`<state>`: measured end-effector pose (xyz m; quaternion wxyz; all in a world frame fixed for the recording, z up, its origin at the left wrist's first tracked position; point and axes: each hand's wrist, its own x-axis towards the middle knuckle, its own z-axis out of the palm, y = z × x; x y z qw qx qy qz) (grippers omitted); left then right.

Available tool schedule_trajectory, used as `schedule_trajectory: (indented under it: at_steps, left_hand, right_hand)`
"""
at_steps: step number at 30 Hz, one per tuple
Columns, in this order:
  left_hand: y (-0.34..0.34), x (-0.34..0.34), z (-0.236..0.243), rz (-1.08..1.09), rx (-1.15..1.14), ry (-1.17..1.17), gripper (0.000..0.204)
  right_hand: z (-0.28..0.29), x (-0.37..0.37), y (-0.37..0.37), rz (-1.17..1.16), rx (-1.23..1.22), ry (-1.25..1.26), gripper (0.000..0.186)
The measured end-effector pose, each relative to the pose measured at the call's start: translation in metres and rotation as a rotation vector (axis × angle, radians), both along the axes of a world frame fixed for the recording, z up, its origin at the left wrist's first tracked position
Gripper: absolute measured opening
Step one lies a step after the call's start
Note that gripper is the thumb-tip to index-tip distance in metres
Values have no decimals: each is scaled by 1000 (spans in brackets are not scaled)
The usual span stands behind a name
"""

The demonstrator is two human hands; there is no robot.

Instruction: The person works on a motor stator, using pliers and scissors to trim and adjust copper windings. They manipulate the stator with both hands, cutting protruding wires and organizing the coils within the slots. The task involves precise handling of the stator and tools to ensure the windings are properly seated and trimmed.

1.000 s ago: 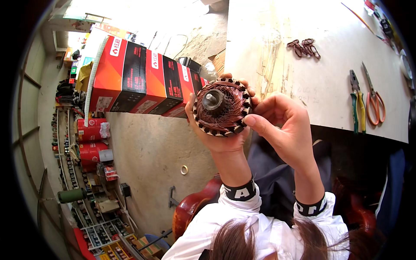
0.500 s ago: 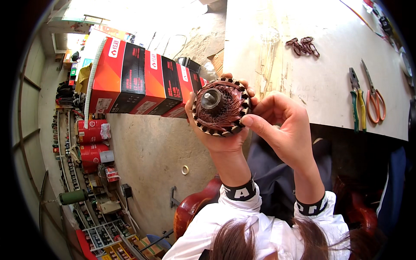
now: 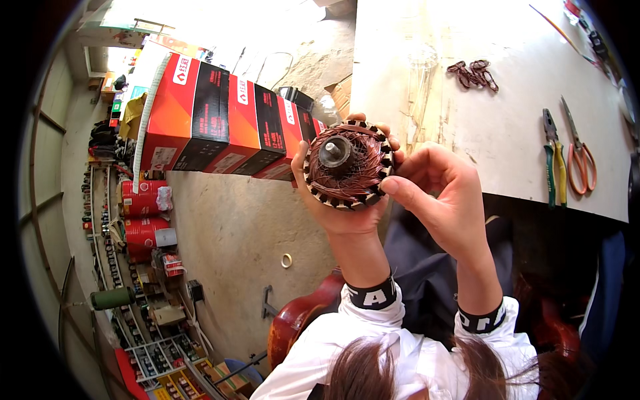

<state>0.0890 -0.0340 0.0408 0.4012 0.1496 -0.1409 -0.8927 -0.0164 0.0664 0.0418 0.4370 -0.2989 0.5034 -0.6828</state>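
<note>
In the head view, the left hand [image 3: 347,223] is holding a copper-wound rotor [image 3: 363,160], with its palm lying beneath the near side and its fingertips showing beyond the far rim. The rotor is resting in that grasp, in front of the person and to the left of the right hand [image 3: 445,200], its wound end facing up toward the camera and its shaft [image 3: 331,148] standing out near the middle of the windings. The right hand is bending its fingers beside the rotor and touching the lower right of the slotted rim with the thumb; whether it is also pinching a strand there is hard to tell, as the curled fingers are partly hiding one another. The counter [image 3: 520,140] is extending to the right, beyond the hands, and is carrying a small bunch of brown loops [image 3: 473,75], pliers [image 3: 551,137] with green and yellow grips, and orange-handled scissors [image 3: 577,143] lying just beside them. Red and black boxes [image 3: 177,107] are standing in a row to the left of the rotor, while a pale ring [image 3: 282,261] is lying on the floor [image 3: 227,227].
</note>
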Motion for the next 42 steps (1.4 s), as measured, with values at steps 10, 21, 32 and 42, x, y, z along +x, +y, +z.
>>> schedule_trajectory:
  at_steps: [10,21,32,42]
  left_hand:
    - [-3,0,-5,-69,52,81,72]
    - [-4,-1,-8,-109,112,125,70]
    - [1,-2,-1,21,-52,-73,72]
    - [4,1,-3,133,-269,-153,72]
  right_hand:
    - [-3,1,0,-21,-6,61,23]
    - [-2,1,0,-44,0,52,23]
    - [-5,-3,0,1,6,-25,19]
    - [-8,-9,1,87,31,-126,19]
